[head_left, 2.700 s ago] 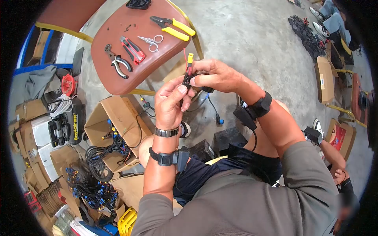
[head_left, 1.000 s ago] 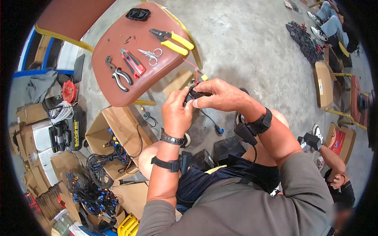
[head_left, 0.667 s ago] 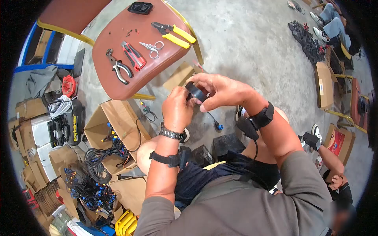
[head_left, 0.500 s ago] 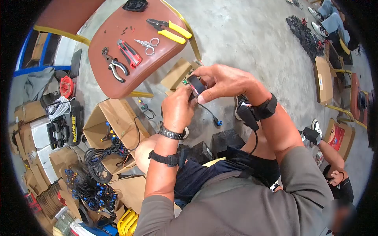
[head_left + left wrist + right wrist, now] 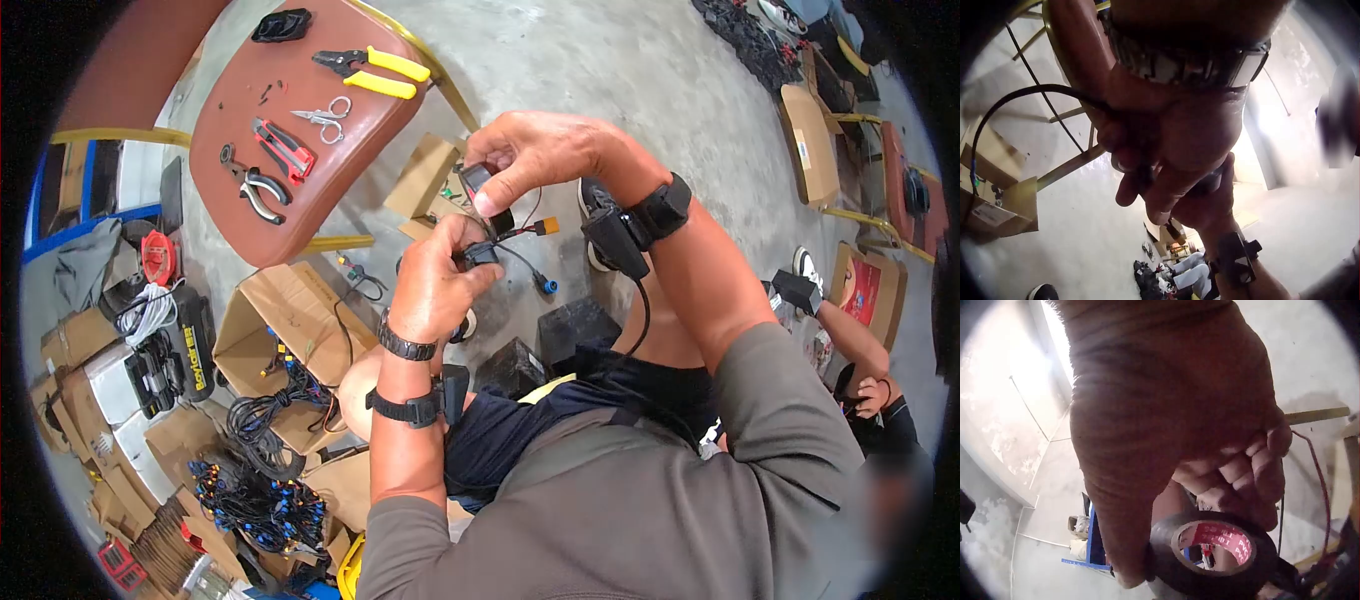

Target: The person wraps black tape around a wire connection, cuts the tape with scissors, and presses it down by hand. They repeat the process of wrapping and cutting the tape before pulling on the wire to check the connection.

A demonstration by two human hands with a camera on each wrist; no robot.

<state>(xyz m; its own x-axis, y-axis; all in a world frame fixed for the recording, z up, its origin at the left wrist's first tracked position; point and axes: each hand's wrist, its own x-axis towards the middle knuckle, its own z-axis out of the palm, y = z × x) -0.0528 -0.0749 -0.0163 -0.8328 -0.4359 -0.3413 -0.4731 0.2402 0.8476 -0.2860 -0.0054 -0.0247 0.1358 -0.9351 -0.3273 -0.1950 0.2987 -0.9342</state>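
Concrete floor (image 5: 620,60), brown chair seat (image 5: 300,170) ahead carrying yellow-handled cutters (image 5: 375,72), scissors (image 5: 325,115) and pliers (image 5: 250,185). Right hand (image 5: 535,150) pinches black tape roll (image 5: 1213,534) between thumb and fingers, up over the knees. Left hand (image 5: 435,285) just below it, fingers curled round black cable (image 5: 478,255) at the wire junction. Roll sits close above the left fingertips. Yellow plug (image 5: 546,228) and blue plug (image 5: 548,286) hang to the right of both hands. Cardboard box (image 5: 285,320) of wires lower left

L hand (image 5: 1172,144) hides cable (image 5: 1022,92) end
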